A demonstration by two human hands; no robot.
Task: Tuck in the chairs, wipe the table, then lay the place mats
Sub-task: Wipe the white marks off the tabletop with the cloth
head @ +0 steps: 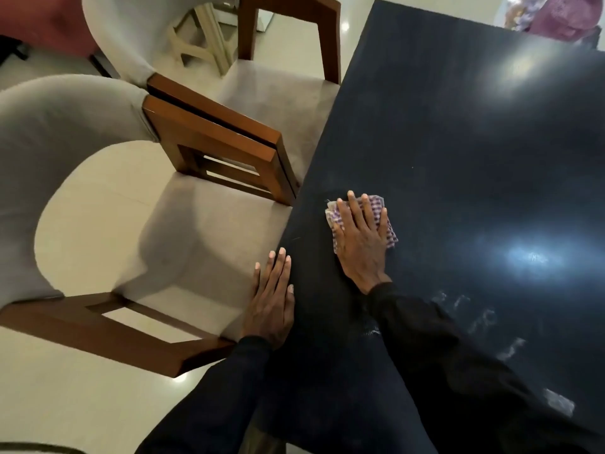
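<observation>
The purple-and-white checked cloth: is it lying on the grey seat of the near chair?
No, the purple-and-white checked cloth lies on the dark glossy table, pressed flat under the right hand.

My right grip (360,237) covers most of the checked cloth (391,235); only its edges show. The counter (458,142) runs out of frame at right and bottom. On it, pale marks (484,319) are too smeared to read. The near chair (65,126) is cut off at left, the far chair (124,34) at top; both seat fronts vanish beneath the counter. A blurred purple object (563,14), top right, is cropped.
</observation>
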